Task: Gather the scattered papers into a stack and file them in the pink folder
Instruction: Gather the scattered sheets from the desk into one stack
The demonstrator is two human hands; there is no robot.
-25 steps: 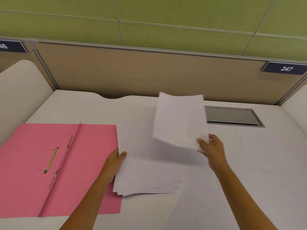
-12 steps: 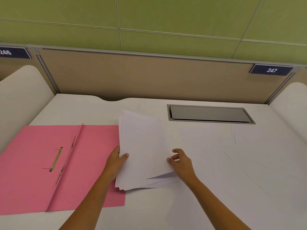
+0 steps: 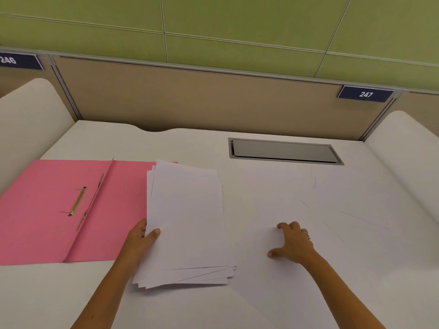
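Gathering nearly done, filing not begun, as seen from the head cam, the only view: a person at a white desk (image 3: 261, 191) holds a loose stack of white papers (image 3: 187, 222) by its left edge. The left hand (image 3: 140, 241) has its thumb on the top sheet w/ the fingers hidden beneath, so it looks to be pinching the pile. The stack sits approx. mid-desk, toward the near edge, its far-left corner overlapping the right edge of the open pink folder (image 3: 59, 217). Sheets are fanned, not squared: several corners splay out along the near edge and at the far-left corner.

The right hand (image 3: 293, 243) rests on the desk to the right of the stack, apart from it, fingers spread and loosely bent, holding nothing that can be made out; a ring shows on one finger. Whether a last white sheet lies under it can't be told, white on white.

The folder lies flat and open at the desk's left side, gold fastener (image 3: 77, 201) bare beside the spine crease, no sheet on it. Judged left to do: square the pile, move it onto the folder, shut the cover.

Papers look blank, thin, slippery; likely to slide apart if lifted by one edge. A grey cable hatch (image 3: 285, 151) sits near the far edge, below a partition tagged 247 (image 3: 365, 94).
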